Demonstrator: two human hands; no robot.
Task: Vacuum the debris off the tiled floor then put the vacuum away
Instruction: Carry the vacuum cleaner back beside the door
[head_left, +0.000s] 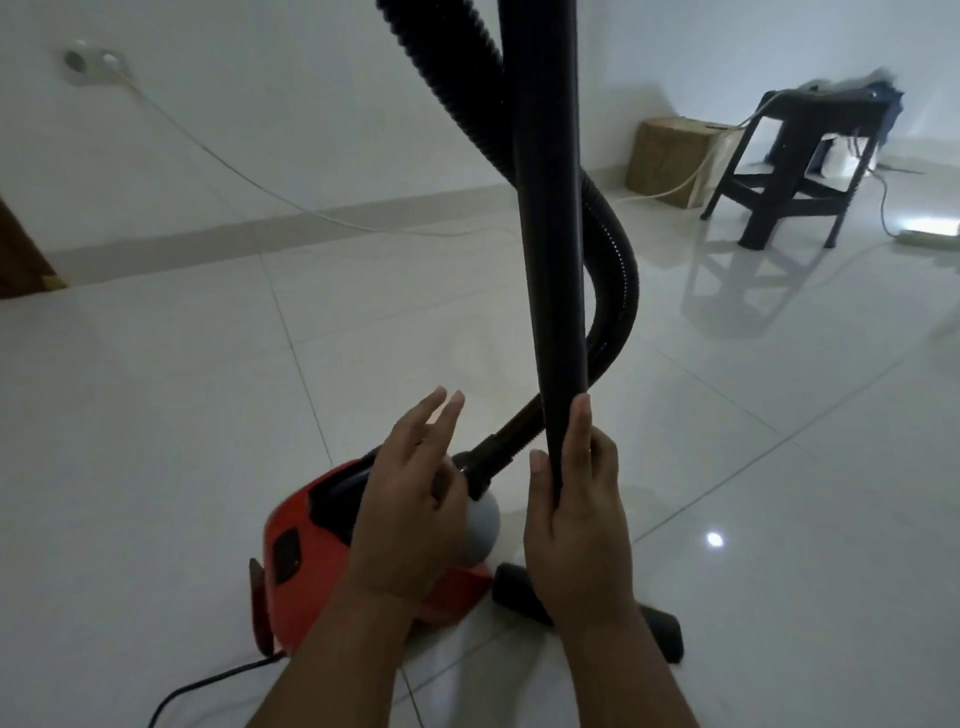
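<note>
A red canister vacuum (306, 540) sits on the white tiled floor (156, 415) in front of me. Its ribbed black hose (618, 270) loops up from the canister's front and out of the top of the view. A smooth black tube (553, 234) stands upright; my right hand (576, 525) grips its lower end. My left hand (410, 499) hovers over the canister with straight fingers, holding nothing. Another black tube piece (660, 626) lies on the floor behind my right wrist. I see no debris on the tiles.
A black power cord (208, 686) trails from the vacuum at the lower left. A white cable (208, 156) runs from a wall socket (96, 65) along the baseboard. At the back right stand a dark stool (789, 156), a wooden box (670, 156) and a power strip (930, 231).
</note>
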